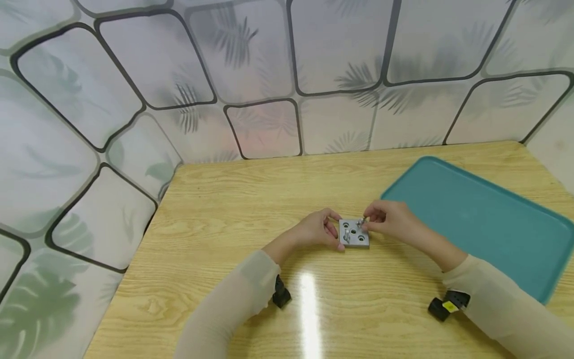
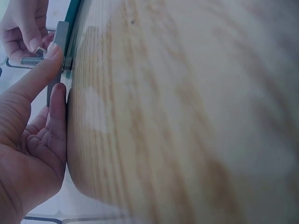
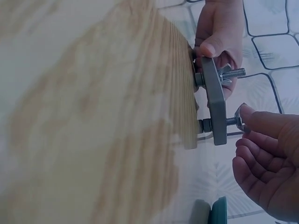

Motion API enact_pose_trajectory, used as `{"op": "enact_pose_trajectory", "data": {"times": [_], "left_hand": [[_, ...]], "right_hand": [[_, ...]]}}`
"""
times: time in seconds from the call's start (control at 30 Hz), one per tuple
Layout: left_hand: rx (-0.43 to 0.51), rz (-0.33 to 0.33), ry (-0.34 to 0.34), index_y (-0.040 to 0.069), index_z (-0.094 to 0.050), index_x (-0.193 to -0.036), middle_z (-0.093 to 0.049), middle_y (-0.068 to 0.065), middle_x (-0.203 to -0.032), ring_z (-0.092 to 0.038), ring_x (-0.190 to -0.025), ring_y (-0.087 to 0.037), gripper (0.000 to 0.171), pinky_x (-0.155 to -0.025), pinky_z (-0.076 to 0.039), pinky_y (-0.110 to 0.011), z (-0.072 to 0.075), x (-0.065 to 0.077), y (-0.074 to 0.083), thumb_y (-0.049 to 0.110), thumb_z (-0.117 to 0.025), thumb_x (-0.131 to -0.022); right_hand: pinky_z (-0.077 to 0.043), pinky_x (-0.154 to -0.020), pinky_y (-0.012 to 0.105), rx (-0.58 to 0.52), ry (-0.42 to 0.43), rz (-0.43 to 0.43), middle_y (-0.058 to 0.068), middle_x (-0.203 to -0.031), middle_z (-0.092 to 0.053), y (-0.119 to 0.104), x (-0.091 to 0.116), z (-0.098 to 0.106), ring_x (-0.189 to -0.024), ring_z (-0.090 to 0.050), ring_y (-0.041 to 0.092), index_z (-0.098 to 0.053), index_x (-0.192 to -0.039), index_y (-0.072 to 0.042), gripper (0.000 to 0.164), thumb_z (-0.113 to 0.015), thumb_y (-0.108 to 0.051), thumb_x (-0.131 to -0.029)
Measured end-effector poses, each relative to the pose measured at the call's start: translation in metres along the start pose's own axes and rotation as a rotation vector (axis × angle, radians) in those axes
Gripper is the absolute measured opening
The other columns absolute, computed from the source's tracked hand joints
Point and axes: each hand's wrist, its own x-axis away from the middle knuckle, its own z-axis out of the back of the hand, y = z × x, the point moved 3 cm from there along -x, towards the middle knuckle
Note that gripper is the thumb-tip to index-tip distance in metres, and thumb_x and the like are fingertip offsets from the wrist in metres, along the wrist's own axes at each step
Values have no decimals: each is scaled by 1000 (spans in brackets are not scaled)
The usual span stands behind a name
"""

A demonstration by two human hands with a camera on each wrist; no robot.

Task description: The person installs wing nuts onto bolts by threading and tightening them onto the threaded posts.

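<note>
A small square metal plate (image 1: 364,243) with several round holes is raised on bolt heads (image 3: 205,125) under it. My left hand (image 1: 316,230) grips its left side, the thumb at the near corner and fingers along the far edge. Two bolts stand up through the plate. One, at the left, carries a wing nut (image 3: 226,74) with its threaded end (image 3: 239,73) sticking out above. On the other bolt (image 3: 231,121), at the far right corner, my right hand (image 1: 391,219) pinches a second wing nut (image 3: 240,120) between thumb and forefinger, at the bolt's top.
A teal tray (image 1: 484,219) lies on the right of the wooden table (image 1: 251,199), behind and beside my right forearm. A patterned wall (image 1: 341,119) borders the table at the back and left. Black wrist cameras (image 1: 281,293) sit on both sleeves.
</note>
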Motion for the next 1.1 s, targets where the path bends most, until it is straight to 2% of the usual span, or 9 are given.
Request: {"op": "enact_pose_trajectory", "data": {"times": [0.23, 0.4, 0.53, 0.77, 1.1], "left_hand": [[0, 1, 4, 10, -49, -124, -63, -3, -86, -60, -74, -13, 69, -67, -48, -22, 2, 0, 2, 10, -86, -67], [1, -3, 0, 9, -49, -125, -62, -3, -86, -60, -74, -13, 69, -68, -48, -22, 1, 0, 2, 10, -86, -67], [4, -4, -2, 9, -49, -125, -62, -3, -87, -60, -74, -13, 69, -68, -49, -22, 1, 0, 3, 10, -86, -67], [-1, 2, 2, 10, -49, -125, -63, -3, -87, -59, -74, -13, 68, -68, -47, -22, 1, 0, 2, 12, -86, -67], [4, 14, 12, 11, -49, -124, -64, -3, -86, -59, -75, -13, 69, -70, -47, -22, 0, 0, -1, 13, -87, -67]], "right_hand": [[-46, -56, 23, 1, -43, 12, -2, -74, -63, -5, 5, 2, -65, -54, 6, -68, -89, -3, 13, -74, -11, -81], [-47, -57, 23, 5, 19, 16, 0, -74, -63, -5, 6, 4, -66, -56, 8, -68, -89, -3, 11, -74, -8, -80], [-47, -58, 23, 25, 56, -14, 2, -76, -63, -2, 4, 4, -67, -57, 10, -67, -91, -2, 18, -76, -11, -79], [-46, -59, 26, 43, 50, -60, 4, -79, -64, -3, -2, 0, -70, -57, 13, -66, -98, 1, 32, -78, -20, -78], [-44, -54, 25, 6, -20, -60, -1, -71, -60, -2, 2, -1, -63, -53, 10, -66, -89, -2, 20, -77, -15, -79]]}}
